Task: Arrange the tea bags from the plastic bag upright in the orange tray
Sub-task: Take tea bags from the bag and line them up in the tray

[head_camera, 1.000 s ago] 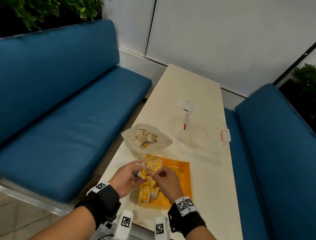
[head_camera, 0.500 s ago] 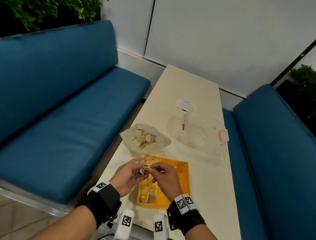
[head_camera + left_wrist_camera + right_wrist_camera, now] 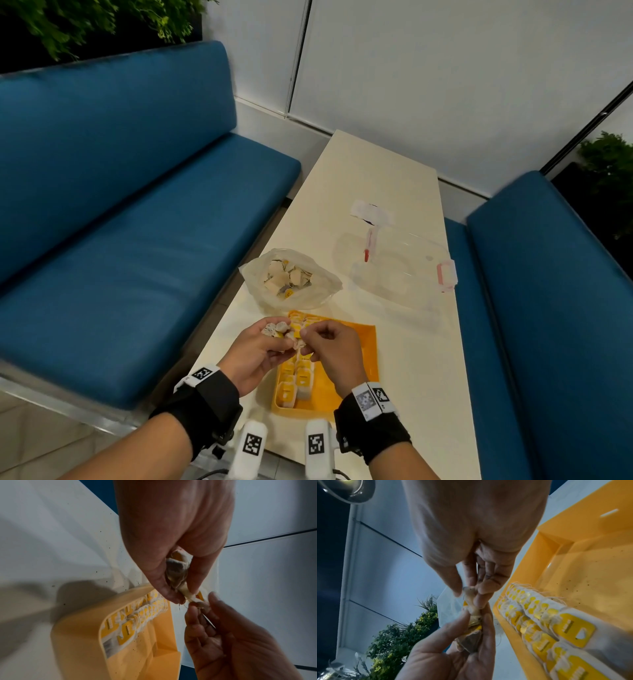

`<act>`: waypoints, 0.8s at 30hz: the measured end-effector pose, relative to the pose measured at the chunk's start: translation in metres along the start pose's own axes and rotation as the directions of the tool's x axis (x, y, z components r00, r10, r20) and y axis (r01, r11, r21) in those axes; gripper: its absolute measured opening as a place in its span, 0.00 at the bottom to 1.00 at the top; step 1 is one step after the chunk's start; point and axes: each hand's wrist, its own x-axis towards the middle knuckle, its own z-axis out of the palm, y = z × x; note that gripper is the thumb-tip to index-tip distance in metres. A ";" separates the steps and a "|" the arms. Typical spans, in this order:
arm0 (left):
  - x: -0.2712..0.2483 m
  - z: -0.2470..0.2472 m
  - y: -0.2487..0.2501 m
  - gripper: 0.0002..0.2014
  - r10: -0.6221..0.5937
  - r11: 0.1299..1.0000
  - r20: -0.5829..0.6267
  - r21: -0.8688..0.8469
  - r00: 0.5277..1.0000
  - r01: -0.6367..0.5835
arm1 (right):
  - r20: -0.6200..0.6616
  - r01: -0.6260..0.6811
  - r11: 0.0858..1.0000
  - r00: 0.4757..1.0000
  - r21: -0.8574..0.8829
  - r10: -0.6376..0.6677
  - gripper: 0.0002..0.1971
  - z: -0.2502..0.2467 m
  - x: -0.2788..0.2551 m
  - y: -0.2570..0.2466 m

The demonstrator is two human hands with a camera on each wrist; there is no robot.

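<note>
The orange tray (image 3: 356,356) lies on the table near me, with two rows of yellow-tagged tea bags (image 3: 296,380) standing along its left side. Above its far left corner my left hand (image 3: 270,342) grips a small bunch of tea bags (image 3: 275,329). My right hand (image 3: 308,341) pinches one tea bag (image 3: 471,601) at the edge of that bunch, fingertip to fingertip with the left. In the left wrist view the held tea bags (image 3: 176,569) sit between thumb and fingers. The plastic bag (image 3: 291,279) with several more tea bags lies open just beyond the tray.
A clear plastic container (image 3: 400,277) with pink clips sits right of the bag, a white paper (image 3: 371,212) behind it. Blue benches (image 3: 137,240) flank the narrow cream table (image 3: 421,377). The tray's right half (image 3: 583,574) holds no bags.
Both hands have risen slightly from the tray and drawn together; the right hand's fingers have moved onto the bunch in the left hand and now pinch one bag.
</note>
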 end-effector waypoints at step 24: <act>0.010 -0.009 0.010 0.16 0.117 0.966 -0.059 0.240 0.991 -0.100 | 0.235 0.149 0.824 0.972 -0.547 -0.020 0.11 -0.032 0.022 -0.023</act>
